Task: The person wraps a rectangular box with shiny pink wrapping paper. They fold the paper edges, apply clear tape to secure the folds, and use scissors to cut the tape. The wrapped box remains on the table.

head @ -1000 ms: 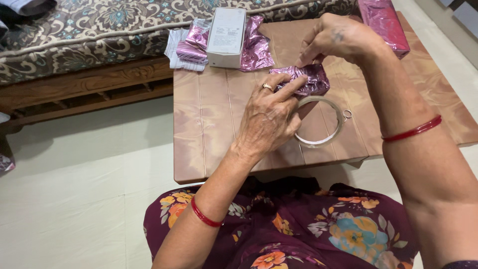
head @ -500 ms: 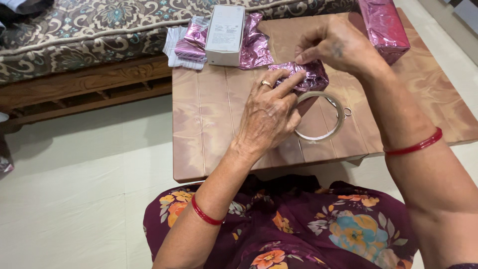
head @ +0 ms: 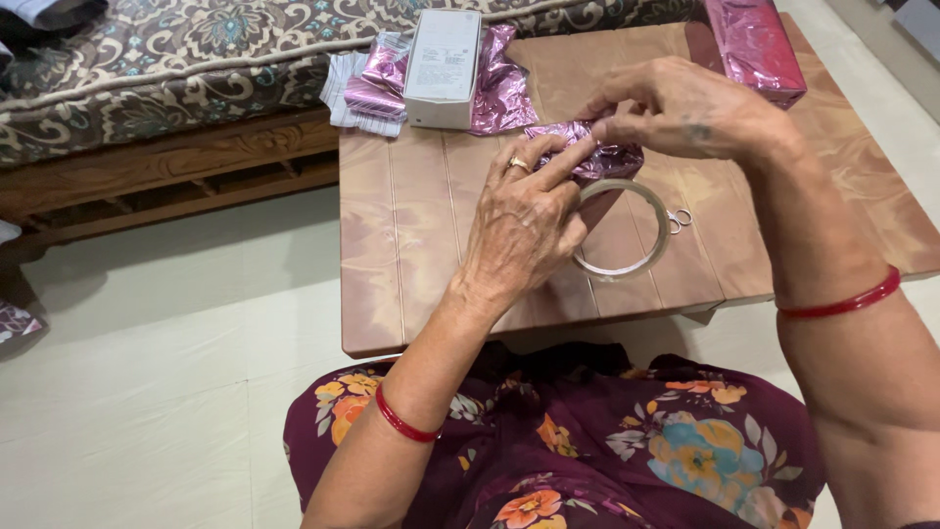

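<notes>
Foil work is under way above the middle of the table (head: 411, 255): the left hand (head: 524, 220), fingers curled and forefinger stretched out, presses on a small parcel in shiny pink foil (head: 587, 157), while the right hand (head: 685, 108) is closed in a pinch on the parcel's top edge. To do this well, I judge the pressing finger should pin the fold flat while the pinching fingers draw the foil taut, since such crinkly wrap springs back and tears easily.

At the table's far left edge lies a bundle of folded pink foil pieces (head: 377, 78) on something pale and striped. Just right of it stands a white oblong box (head: 443, 54) with a printed label on its top face, resting on a loose sheet of pink foil (head: 499, 88). Below the parcel, near the front edge, lies a clear tape roll (head: 627, 264), with small metal rings (head: 678, 217) beside it. At the far right corner sits a finished box-shaped package in pink foil (head: 754, 44).
</notes>
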